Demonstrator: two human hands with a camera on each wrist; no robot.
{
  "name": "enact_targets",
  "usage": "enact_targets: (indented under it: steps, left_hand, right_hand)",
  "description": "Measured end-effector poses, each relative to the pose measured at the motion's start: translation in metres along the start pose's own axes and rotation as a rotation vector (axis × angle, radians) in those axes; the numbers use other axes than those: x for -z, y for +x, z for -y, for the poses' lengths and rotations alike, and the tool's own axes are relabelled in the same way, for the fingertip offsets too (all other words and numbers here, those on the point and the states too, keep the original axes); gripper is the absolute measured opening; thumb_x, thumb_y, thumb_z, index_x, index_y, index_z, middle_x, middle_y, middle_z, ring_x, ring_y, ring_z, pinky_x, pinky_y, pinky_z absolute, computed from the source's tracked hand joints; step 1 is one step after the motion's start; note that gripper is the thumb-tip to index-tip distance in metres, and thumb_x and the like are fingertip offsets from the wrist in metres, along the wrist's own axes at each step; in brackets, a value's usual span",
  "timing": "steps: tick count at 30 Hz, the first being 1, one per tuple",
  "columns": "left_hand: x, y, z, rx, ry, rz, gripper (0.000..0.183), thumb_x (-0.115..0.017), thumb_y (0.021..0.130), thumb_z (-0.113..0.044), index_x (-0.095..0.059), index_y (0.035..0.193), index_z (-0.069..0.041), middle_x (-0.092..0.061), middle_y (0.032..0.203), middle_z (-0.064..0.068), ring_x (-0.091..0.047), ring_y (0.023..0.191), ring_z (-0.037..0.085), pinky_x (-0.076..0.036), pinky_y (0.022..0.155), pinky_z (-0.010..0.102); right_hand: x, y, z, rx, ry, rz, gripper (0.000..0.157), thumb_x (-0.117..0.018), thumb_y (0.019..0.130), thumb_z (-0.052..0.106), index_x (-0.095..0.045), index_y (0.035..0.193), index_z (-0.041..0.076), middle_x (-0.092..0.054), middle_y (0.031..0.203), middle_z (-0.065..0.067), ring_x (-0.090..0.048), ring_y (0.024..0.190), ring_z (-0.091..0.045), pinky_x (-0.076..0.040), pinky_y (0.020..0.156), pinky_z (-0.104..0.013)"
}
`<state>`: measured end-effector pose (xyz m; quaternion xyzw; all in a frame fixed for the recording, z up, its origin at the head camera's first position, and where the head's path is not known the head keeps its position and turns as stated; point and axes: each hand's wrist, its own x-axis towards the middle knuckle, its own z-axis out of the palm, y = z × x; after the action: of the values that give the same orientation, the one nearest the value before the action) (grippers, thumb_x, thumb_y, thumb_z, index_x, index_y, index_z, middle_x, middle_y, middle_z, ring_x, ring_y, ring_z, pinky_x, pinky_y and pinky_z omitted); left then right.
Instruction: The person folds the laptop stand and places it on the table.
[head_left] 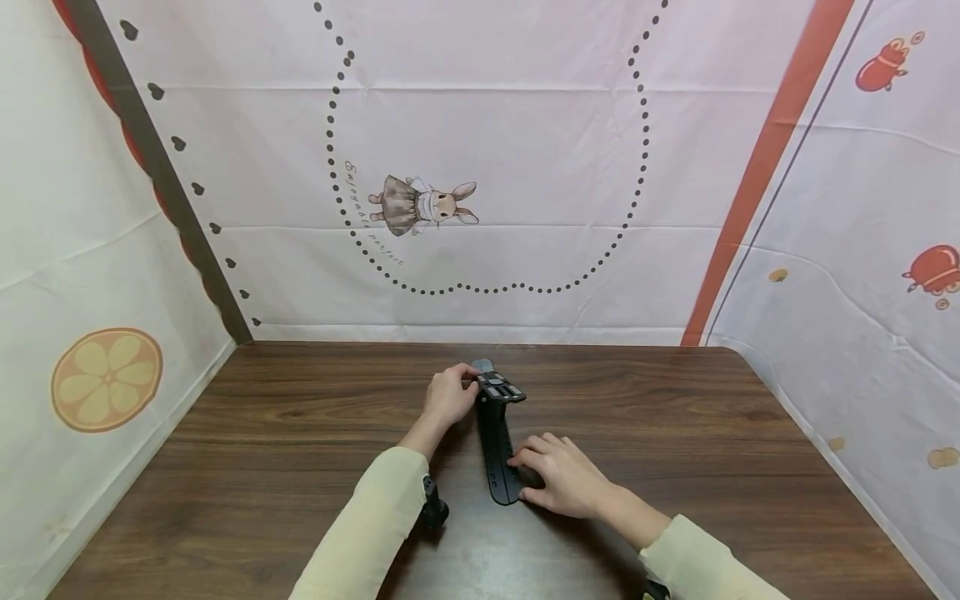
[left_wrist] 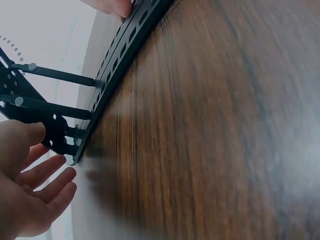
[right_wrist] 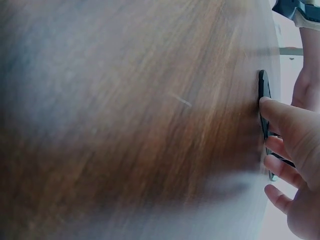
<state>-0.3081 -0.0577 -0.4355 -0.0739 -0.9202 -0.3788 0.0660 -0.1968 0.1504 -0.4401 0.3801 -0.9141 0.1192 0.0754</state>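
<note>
Black stand [head_left: 495,454]: lies on the worktop [head_left: 675,433], about midway between its left and right edges, one rounded end near the far edge and the other pointing toward the person.
Base [head_left: 497,467]: long, narrow and flat on the wood, with a row of slots along it.
Plate [head_left: 501,387]: raised above the far part of the base, with two thin bars [left_wrist: 60,75] running between plate and base.
Left hand [head_left: 450,394]: at the plate, on the side toward the worktop's left edge; thumb and index finger nearly closed, pinching the plate's edge, the other fingers loosely spread.
Right hand [head_left: 562,475]: at the base's near end, on the side toward the worktop's right edge; fingers bent and partly apart, thumb and fingertips holding the base by its edge.
Sleeves [head_left: 367,525]: pale yellow, with a dark device [head_left: 433,504] at the left wrist.
Cloth [head_left: 525,150]: pale, hanging behind the worktop's far edge, printed with a rabbit [head_left: 420,206] lying sideways inside a dotted curve.
</note>
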Motion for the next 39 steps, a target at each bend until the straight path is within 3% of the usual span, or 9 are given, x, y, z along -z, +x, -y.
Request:
enact_targets:
  steps: [14,39]
  left_hand:
    - [-0.006,0.004,-0.009,-0.008,0.003,0.064,0.026,-0.054,0.091,-0.016,-0.062,0.116,-0.011,-0.062,0.119,0.008,-0.057,0.109,0.025,-0.046,0.088,0.04]
    - [-0.004,0.007,-0.003,0.001,-0.044,0.09,0.028,-0.052,0.093,-0.016,-0.06,0.119,-0.01,-0.061,0.12,0.009,-0.055,0.112,0.027,-0.043,0.092,0.043]
  right_hand:
    - [-0.003,0.002,-0.001,0.017,-0.049,-0.045,0.04,-0.07,0.078,0.04,-0.063,0.112,0.02,-0.057,0.11,0.006,-0.051,0.094,-0.013,-0.045,0.077,-0.037]
    - [-0.007,0.013,0.012,-0.01,-0.081,-0.043,0.038,-0.07,0.077,0.042,-0.063,0.108,0.019,-0.056,0.105,0.004,-0.051,0.089,-0.013,-0.045,0.076,-0.037]
